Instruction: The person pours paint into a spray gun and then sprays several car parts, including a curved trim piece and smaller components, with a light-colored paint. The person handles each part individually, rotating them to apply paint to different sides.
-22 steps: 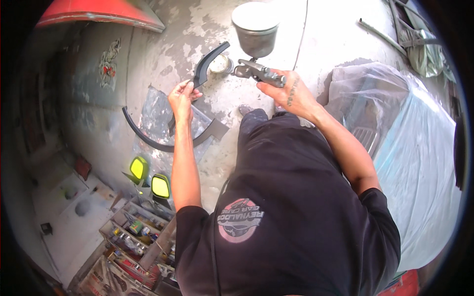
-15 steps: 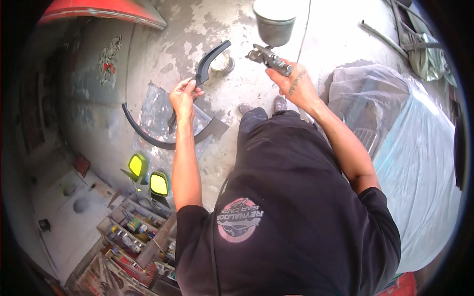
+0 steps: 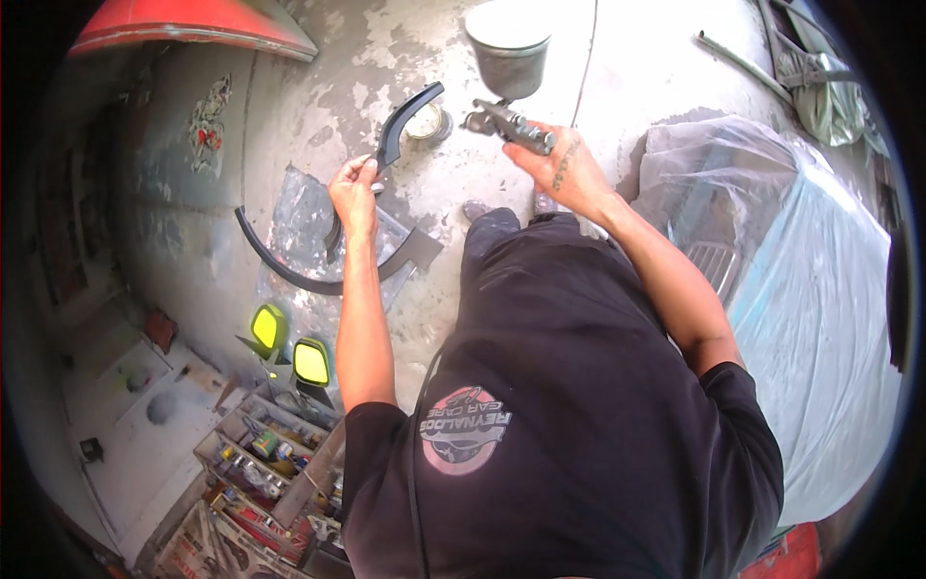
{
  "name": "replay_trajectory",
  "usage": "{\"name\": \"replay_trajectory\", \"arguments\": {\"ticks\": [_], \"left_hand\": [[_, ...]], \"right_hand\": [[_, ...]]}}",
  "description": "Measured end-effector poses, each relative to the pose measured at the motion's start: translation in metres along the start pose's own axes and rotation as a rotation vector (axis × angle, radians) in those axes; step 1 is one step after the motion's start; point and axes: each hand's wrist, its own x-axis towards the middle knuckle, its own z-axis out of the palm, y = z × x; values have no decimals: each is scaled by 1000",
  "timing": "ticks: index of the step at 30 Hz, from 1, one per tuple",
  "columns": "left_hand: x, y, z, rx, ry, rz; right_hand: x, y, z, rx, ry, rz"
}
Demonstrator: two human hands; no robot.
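Note:
In my left hand (image 3: 355,198), a curved black trim strip (image 3: 393,135) is pinched near its lower part, its upper end slanting up and right. A metal spray gun (image 3: 511,124) is gripped in my right hand (image 3: 569,174), its front end turned left toward the strip with a gap between them. Beyond the strip stands an open round can (image 3: 427,124). A larger curved black trim piece (image 3: 307,283) lies on the floor below my left hand, partly over a paint-spotted sheet (image 3: 301,214).
A grey bucket (image 3: 509,68) stands ahead. Plastic sheeting (image 3: 810,318) drapes a bulky object at right. Two mirror housings with yellow faces (image 3: 311,361) sit at lower left, beside a compartmented box (image 3: 234,434) of bottles and tools. A red panel (image 3: 193,27) juts in at upper left.
The spray gun and my right hand have moved slightly left, closer to the strip. My left hand keeps its hold, and the view has shifted a little.

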Motion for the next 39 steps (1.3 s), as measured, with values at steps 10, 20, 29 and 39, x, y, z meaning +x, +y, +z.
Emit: {"name": "replay_trajectory", "arguments": {"ticks": [10, 20, 29, 39], "left_hand": [[5, -14, -10, -288, 33, -109], [25, -17, -11, -433, 45, -327], [33, -29, -17, -516, 65, -434], [50, -40, -30, -517, -10, -507]], "right_hand": [[-10, -6, -22, 64, 86, 99], [-17, 4, -2, -28, -49, 13], [-18, -8, -19, 70, 18, 60], [-8, 9, -14, 14, 46, 50]]}}
